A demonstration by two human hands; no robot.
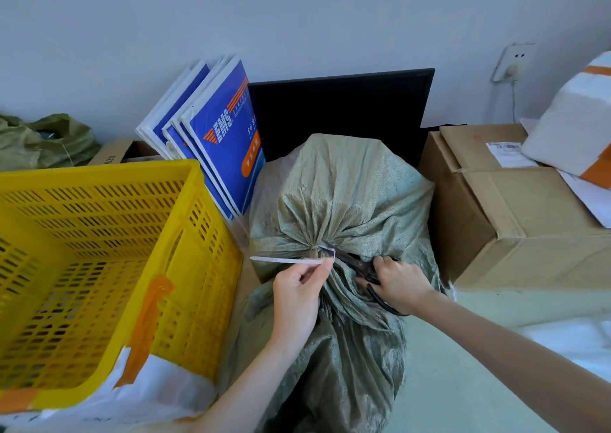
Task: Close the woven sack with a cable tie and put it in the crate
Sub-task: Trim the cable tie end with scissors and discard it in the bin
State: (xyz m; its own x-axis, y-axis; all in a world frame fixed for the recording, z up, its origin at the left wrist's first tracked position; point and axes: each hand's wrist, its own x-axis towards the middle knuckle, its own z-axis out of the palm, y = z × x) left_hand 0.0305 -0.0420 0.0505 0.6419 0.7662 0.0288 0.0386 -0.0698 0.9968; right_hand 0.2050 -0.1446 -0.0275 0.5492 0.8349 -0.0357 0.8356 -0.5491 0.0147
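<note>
A green woven sack (344, 194) stands in the middle, its neck gathered and cinched by a white cable tie (287, 260). The tie's free tail sticks out to the left. My left hand (297, 297) pinches that tail near the neck. My right hand (400, 283) grips black-handled scissors (355, 262), whose blades point left and reach the tie at the neck. The yellow perforated crate (99, 257) stands at the left, beside the sack.
Blue and white mail envelopes (218, 135) lean behind the crate. A black monitor (344, 111) stands at the wall. Cardboard boxes (515, 207) and a white parcel (575, 125) fill the right side. Another green sack (43, 138) lies far left.
</note>
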